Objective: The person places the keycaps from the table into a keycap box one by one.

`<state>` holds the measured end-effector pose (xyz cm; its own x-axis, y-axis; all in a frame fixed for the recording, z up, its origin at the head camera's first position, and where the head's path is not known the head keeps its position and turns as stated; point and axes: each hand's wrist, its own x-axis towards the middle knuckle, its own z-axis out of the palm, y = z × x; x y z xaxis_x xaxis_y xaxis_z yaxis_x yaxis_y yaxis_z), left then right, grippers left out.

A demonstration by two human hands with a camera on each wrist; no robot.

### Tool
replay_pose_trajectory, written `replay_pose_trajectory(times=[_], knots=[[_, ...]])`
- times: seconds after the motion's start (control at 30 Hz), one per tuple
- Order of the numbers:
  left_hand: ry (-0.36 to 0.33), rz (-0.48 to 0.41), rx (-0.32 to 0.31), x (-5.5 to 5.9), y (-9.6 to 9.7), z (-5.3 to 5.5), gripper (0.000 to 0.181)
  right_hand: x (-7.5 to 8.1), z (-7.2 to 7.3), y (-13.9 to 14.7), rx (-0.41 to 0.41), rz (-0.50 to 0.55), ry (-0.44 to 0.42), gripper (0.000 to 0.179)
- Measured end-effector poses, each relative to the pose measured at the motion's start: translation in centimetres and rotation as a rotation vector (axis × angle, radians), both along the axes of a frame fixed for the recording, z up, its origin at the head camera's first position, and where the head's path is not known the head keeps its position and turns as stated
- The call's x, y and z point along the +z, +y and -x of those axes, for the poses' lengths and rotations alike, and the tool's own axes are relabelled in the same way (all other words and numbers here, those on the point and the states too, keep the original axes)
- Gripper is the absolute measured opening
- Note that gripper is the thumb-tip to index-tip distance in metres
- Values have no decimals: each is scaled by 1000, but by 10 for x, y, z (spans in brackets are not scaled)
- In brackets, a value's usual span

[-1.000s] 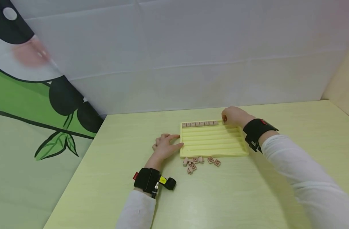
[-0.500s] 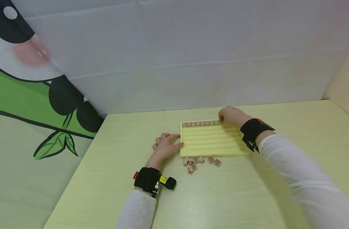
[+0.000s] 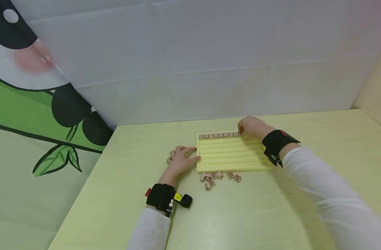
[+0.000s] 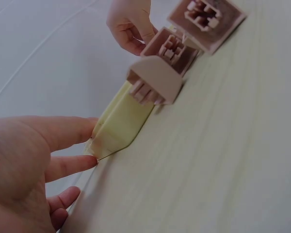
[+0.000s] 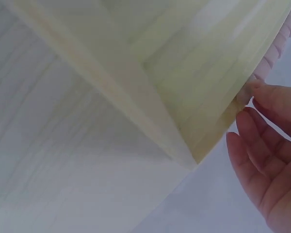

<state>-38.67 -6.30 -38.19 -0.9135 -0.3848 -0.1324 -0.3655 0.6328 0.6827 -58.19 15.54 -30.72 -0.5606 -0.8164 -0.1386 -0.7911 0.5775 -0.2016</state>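
Observation:
A shallow yellow tray (image 3: 231, 152) with ridged rows lies on the table. Along its back row stand several pinkish-brown keycaps (image 3: 218, 135), side by side from the left end. At the right end of that row my right hand (image 3: 254, 126) pinches a keycap (image 5: 243, 94) between thumb and index finger, mostly covered by the fingertips. My left hand (image 3: 180, 159) has its fingers extended, thumb and index finger touching the tray's left edge. Close to the tray's front edge, loose keycaps (image 3: 210, 182) lie scattered, some with hollow undersides showing in the left wrist view.
The pale wooden table (image 3: 240, 215) reaches back to a white cloth (image 3: 209, 69) hung behind it. A green and black printed figure (image 3: 68, 104) is on the cloth at left. A pale panel (image 3: 374, 90) stands at the right.
My right hand has shifted slightly left along the tray's back row, up to the end of the keycaps, and then stayed there. The left hand has not moved.

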Motion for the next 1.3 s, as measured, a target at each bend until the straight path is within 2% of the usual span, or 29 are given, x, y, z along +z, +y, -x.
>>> replay_pose_trajectory(times=[0.13,0.43,0.77,1.03,1.3], knots=[[-3,1,0,1,0,-2,53,11,0,3,9,29,1,20],[-5,0,-11,6,-1,0,52,32,-2,8,-1,204,-34,19],[-21,-2,-7,5,3,1,52,27,-27,29,-57,372,-162,22],[-17,-4,0,6,2,0,52,24,-48,54,-157,455,-222,27],[-21,5,-17,6,3,-1,53,30,-66,59,-148,524,-206,26]])
